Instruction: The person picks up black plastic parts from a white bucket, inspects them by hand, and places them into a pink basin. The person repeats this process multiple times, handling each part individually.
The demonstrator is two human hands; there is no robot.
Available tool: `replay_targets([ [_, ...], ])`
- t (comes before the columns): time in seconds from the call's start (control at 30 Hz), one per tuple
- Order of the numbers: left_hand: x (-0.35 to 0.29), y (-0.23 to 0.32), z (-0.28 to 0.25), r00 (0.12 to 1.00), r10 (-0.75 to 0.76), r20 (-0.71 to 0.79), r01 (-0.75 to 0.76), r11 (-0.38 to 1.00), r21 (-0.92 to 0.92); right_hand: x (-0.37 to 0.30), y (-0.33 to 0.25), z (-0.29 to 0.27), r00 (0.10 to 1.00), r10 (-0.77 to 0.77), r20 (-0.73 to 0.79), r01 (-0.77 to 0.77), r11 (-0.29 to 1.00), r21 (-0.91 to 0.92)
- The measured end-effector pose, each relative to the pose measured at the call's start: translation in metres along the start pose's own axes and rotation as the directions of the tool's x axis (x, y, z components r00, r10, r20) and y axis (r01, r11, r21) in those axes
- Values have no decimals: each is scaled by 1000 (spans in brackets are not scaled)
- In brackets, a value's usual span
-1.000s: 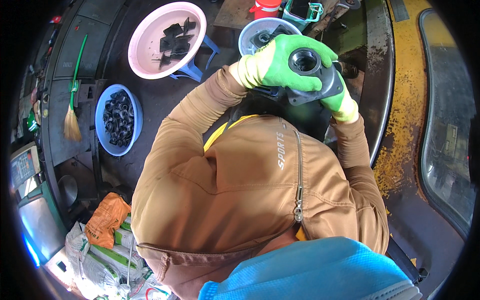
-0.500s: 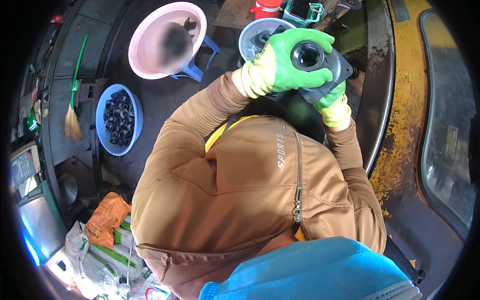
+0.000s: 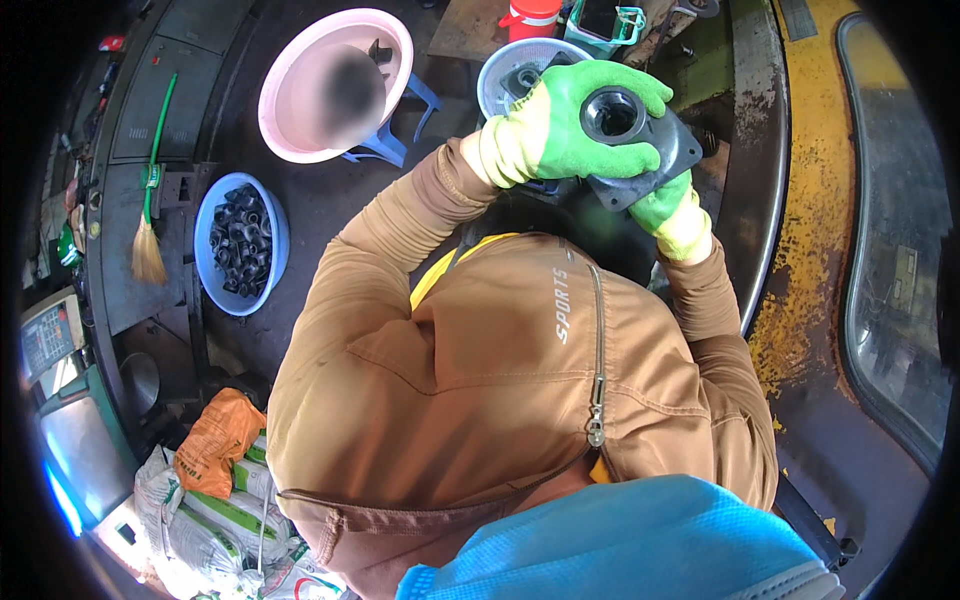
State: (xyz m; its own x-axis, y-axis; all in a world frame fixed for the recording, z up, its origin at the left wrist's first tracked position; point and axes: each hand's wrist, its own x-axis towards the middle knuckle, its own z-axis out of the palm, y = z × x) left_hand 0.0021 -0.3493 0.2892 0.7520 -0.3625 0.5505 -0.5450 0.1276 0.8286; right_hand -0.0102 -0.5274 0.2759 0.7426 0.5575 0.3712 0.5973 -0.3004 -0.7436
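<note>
A black molded part with a square flange and a round hollow collar [image 3: 676,148] is up in front of me, its opening turned toward me. My left hand [image 3: 572,122], in a green and pale yellow glove, is closed around the collar, with fingers passing above and below it. From beneath, my right hand [image 3: 664,208], gloved alike, grips the flange's lower edge; most of its fingers are hidden behind the part. Just beyond my left hand sits a pale blue basket [image 3: 491,82] with black parts inside, partly covered by the glove.
A pink basin [image 3: 283,112] stands on a blue stool [image 3: 380,148], part of its contents blurred. Left of me is a blue tub [image 3: 204,262] of black parts. A yellow machine panel [image 3: 805,200] rises at right. Sacks [image 3: 205,540] lie lower left. A red container [image 3: 533,18] stands far off.
The black part has turned slightly in my hands, its flange shifting a little lower. Both hands keep their hold.
</note>
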Motion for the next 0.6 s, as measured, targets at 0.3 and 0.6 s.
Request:
replay_targets([
  [0.3, 5, 2, -14, 932, -37, 360, 71, 994, -82, -11, 15, -2, 937, 68, 343, -164, 952, 259],
  [0.6, 0, -40, -23, 978, -21, 208, 84, 951, -297, -13, 56, 40, 876, -198, 439, -461, -78, 884],
])
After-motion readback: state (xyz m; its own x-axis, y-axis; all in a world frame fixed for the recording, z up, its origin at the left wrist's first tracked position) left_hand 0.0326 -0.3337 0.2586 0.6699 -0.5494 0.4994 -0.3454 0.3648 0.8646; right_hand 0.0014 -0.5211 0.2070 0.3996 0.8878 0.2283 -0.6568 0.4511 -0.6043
